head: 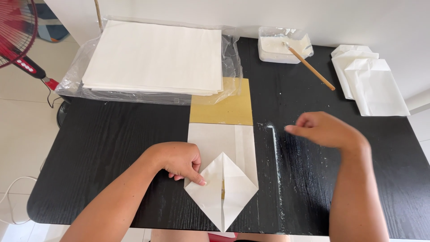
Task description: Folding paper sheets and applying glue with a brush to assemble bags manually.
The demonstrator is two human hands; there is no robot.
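Note:
A white paper bag [233,143] lies flat on the black table [112,148], its near end folded open into a diamond shape [221,190]. My left hand [179,160] rests on the table with one fingertip pressing the diamond's left flap. My right hand [322,130] hovers above the table to the right of the bag, fingers loosely curled and holding nothing. A yellow card [226,107] pokes out from under the bag's far end.
A stack of white paper sheets [154,58] on clear plastic lies at the back left. A plastic tub of white paste [282,47] with a wooden brush [311,67] stands at the back. Finished white bags [369,78] lie back right. A red fan [18,33] stands left.

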